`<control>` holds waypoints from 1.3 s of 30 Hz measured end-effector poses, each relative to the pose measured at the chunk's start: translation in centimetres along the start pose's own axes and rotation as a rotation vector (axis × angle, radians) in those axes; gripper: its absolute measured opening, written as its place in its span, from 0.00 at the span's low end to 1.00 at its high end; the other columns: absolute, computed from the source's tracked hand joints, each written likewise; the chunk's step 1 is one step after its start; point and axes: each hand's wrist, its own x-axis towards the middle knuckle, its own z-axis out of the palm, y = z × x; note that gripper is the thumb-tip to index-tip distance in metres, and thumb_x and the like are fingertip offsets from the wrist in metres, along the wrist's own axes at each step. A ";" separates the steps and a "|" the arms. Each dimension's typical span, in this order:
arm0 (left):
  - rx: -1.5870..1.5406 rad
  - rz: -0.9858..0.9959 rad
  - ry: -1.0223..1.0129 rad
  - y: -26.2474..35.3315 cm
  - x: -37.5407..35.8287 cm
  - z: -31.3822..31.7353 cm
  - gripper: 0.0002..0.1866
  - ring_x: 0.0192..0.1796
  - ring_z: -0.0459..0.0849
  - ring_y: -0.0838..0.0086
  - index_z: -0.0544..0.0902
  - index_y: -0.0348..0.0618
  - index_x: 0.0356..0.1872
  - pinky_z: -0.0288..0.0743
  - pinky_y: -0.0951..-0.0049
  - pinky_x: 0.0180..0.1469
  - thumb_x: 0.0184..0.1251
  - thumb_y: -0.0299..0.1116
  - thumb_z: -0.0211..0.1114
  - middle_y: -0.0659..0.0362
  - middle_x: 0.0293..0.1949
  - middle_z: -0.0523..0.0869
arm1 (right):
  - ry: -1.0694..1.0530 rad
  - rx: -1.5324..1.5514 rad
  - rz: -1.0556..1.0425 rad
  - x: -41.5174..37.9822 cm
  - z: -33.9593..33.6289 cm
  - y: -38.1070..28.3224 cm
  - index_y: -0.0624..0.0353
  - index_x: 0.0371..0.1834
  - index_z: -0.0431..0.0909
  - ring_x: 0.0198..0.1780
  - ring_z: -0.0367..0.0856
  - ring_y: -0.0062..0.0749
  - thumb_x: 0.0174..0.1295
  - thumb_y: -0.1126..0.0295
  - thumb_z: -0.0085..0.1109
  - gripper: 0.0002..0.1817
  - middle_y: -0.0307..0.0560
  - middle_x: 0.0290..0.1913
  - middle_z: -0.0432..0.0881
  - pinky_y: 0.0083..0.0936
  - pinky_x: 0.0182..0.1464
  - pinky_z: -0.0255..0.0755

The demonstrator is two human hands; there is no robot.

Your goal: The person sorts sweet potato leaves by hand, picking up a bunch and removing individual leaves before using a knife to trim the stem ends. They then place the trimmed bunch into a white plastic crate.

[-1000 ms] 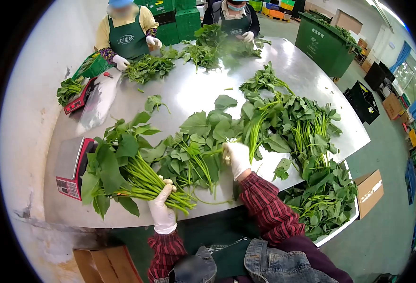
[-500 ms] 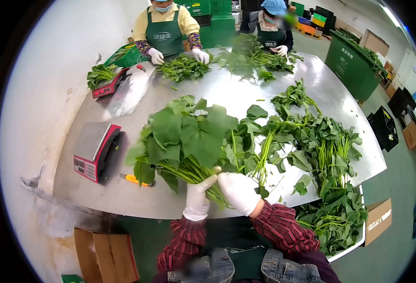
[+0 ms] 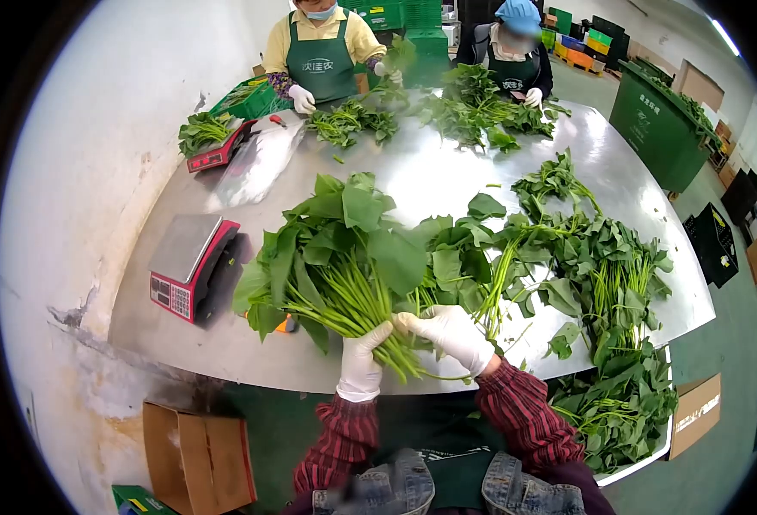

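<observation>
White-gloved, my left hand [image 3: 362, 365] is closed round the stems of a bunch of leafy greens [image 3: 344, 287] with broad, heart-shaped leaves. The bunch is tilted over the front of the steel table, its cut stem ends pointing down toward me. Against the right side of these stems, my right hand [image 3: 454, 335], also gloved, has thumb and fingers pinched together. A thin stem trails below it; whether the fingers grip a stem there is hard to make out. Behind and right of my hands lies a pile of loose greens [image 3: 619, 283]. Leaves partly cover an orange-handled tool [image 3: 286, 324].
A red scale [image 3: 191, 266] stands left on the steel table [image 3: 224, 356]; another scale [image 3: 215, 153] carries greens. Two people in green aprons [image 3: 322, 64] handle greens across the table. A white crate of greens [image 3: 610, 421] is at front right, a cardboard box [image 3: 198, 455] below left.
My right hand has shifted slightly right and its fingers have changed pose beside the stems. The bunch has turned, showing more stems. The far-left person's hand has lifted some greens. The view has shifted slightly.
</observation>
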 end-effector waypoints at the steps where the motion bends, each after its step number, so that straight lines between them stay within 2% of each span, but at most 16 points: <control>1: -0.018 -0.015 0.001 0.1 0.0 -0.1 0.09 0.36 0.80 0.69 0.76 0.34 0.40 0.76 0.71 0.44 0.60 0.24 0.61 0.56 0.33 0.81 | 0.003 0.065 0.058 -0.1 0.0 -0.2 0.68 0.26 0.76 0.15 0.74 0.23 0.52 0.43 0.62 0.31 0.43 0.14 0.74 0.18 0.18 0.66; 6: -0.051 0.010 0.025 0.4 0.2 -0.6 0.09 0.37 0.79 0.71 0.75 0.34 0.41 0.75 0.71 0.45 0.61 0.25 0.61 0.57 0.34 0.78 | 0.050 0.214 -0.029 -2.4 0.6 -0.6 0.65 0.28 0.76 0.12 0.68 0.17 0.60 0.57 0.59 0.18 0.40 0.14 0.75 0.17 0.16 0.61; 8: -0.069 0.003 0.054 0.1 0.6 -1.0 0.09 0.37 0.79 0.71 0.75 0.35 0.41 0.75 0.71 0.44 0.62 0.27 0.61 0.58 0.34 0.79 | 0.062 0.123 -0.053 -3.4 1.0 -0.3 0.65 0.32 0.77 0.20 0.74 0.19 0.64 0.62 0.54 0.14 0.46 0.20 0.78 0.16 0.20 0.65; 10: -0.093 -0.035 0.053 0.2 0.7 -1.0 0.09 0.37 0.78 0.72 0.75 0.35 0.41 0.75 0.71 0.43 0.62 0.27 0.60 0.58 0.34 0.78 | 0.312 -0.256 -0.664 -4.4 2.2 2.2 0.66 0.35 0.76 0.22 0.78 0.24 0.63 0.64 0.55 0.14 0.48 0.26 0.80 0.18 0.24 0.69; 12: -0.320 -0.124 0.118 0.8 0.8 -0.7 0.09 0.35 0.81 0.69 0.77 0.34 0.40 0.76 0.70 0.43 0.59 0.26 0.64 0.57 0.32 0.81 | 0.152 0.928 -0.506 -5.5 3.9 5.0 0.69 0.50 0.72 0.31 0.80 0.28 0.65 0.73 0.51 0.13 0.50 0.41 0.80 0.20 0.31 0.74; 14: -0.389 -0.066 0.186 0.8 2.6 -3.6 0.09 0.35 0.80 0.71 0.77 0.34 0.39 0.76 0.70 0.44 0.60 0.27 0.63 0.58 0.31 0.80 | -0.412 1.532 -0.278 -7.5 -0.7 4.2 0.72 0.51 0.70 0.31 0.80 0.29 0.65 0.75 0.49 0.14 0.52 0.40 0.79 0.19 0.30 0.74; 16: -0.432 0.013 0.145 1.7 3.1 -4.8 0.08 0.36 0.79 0.72 0.77 0.35 0.39 0.76 0.71 0.43 0.61 0.26 0.63 0.58 0.32 0.80 | 0.591 0.290 -0.684 -8.7 -0.2 1.3 0.72 0.46 0.74 0.26 0.78 0.26 0.65 0.71 0.49 0.14 0.49 0.30 0.80 0.16 0.26 0.70; 18: -0.338 0.065 0.189 2.3 2.5 -4.1 0.07 0.35 0.77 0.75 0.75 0.36 0.40 0.74 0.72 0.45 0.63 0.26 0.60 0.60 0.33 0.77 | 0.663 0.145 -0.192 -8.0 -2.1 -2.2 0.68 0.31 0.76 0.14 0.71 0.20 0.62 0.63 0.57 0.15 0.39 0.10 0.72 0.16 0.19 0.62; 20: -0.218 0.126 0.097 2.8 1.9 -3.3 0.08 0.36 0.79 0.71 0.77 0.36 0.39 0.75 0.72 0.43 0.60 0.23 0.62 0.58 0.33 0.80 | 0.304 0.079 0.088 -4.9 -4.2 -1.8 0.69 0.28 0.76 0.13 0.72 0.24 0.58 0.56 0.60 0.21 0.43 0.12 0.74 0.18 0.18 0.63; 21: -0.206 0.117 0.082 2.6 1.8 -3.3 0.08 0.36 0.79 0.71 0.77 0.36 0.39 0.74 0.73 0.42 0.59 0.22 0.62 0.58 0.34 0.80 | 0.307 -0.272 0.101 -2.7 -4.3 1.7 0.66 0.24 0.76 0.13 0.74 0.32 0.54 0.49 0.63 0.26 0.47 0.11 0.74 0.23 0.18 0.65; 22: -0.206 0.123 0.079 2.5 1.5 -3.3 0.08 0.36 0.79 0.71 0.77 0.36 0.39 0.74 0.73 0.42 0.59 0.22 0.62 0.58 0.34 0.80 | 0.541 -0.929 -0.265 -1.8 -4.2 5.4 0.61 0.20 0.75 0.14 0.76 0.39 0.55 0.48 0.61 0.24 0.49 0.11 0.73 0.28 0.19 0.67; 25: -0.125 0.100 0.036 2.5 0.6 -2.6 0.11 0.37 0.79 0.71 0.76 0.36 0.42 0.75 0.73 0.42 0.57 0.21 0.63 0.57 0.35 0.80 | 0.603 -1.060 -0.384 -1.5 -3.5 5.4 0.59 0.17 0.72 0.14 0.75 0.40 0.59 0.51 0.58 0.23 0.48 0.10 0.71 0.31 0.18 0.67; 27: -0.114 0.065 0.043 2.6 0.1 -2.4 0.12 0.37 0.80 0.70 0.76 0.36 0.43 0.75 0.73 0.42 0.56 0.20 0.64 0.56 0.35 0.80 | 0.356 -0.396 -0.168 -2.2 -2.2 4.0 0.59 0.16 0.70 0.13 0.75 0.38 0.62 0.56 0.55 0.22 0.48 0.11 0.71 0.30 0.18 0.67; 31: -0.108 -0.008 0.047 2.5 -0.3 -1.5 0.14 0.37 0.81 0.71 0.77 0.36 0.44 0.77 0.73 0.41 0.55 0.20 0.65 0.55 0.38 0.82 | 0.331 -0.213 -0.120 -2.4 -1.2 4.1 0.61 0.19 0.70 0.12 0.75 0.37 0.64 0.59 0.54 0.19 0.50 0.12 0.72 0.30 0.18 0.67; 35: -0.049 -0.024 -0.019 2.2 -0.2 -1.6 0.14 0.37 0.81 0.72 0.77 0.35 0.45 0.77 0.74 0.41 0.56 0.20 0.64 0.56 0.39 0.82 | 0.384 -0.188 -0.102 -1.9 -1.3 5.5 0.64 0.24 0.71 0.14 0.73 0.25 0.64 0.63 0.54 0.16 0.44 0.18 0.75 0.22 0.18 0.67; 39: -0.009 0.006 0.023 2.7 -0.7 -1.1 0.14 0.37 0.81 0.72 0.76 0.33 0.47 0.76 0.74 0.41 0.58 0.22 0.62 0.56 0.38 0.82 | 0.488 -0.541 -0.124 -2.0 -2.4 7.9 0.63 0.25 0.73 0.19 0.77 0.39 0.62 0.64 0.52 0.14 0.52 0.20 0.78 0.32 0.25 0.71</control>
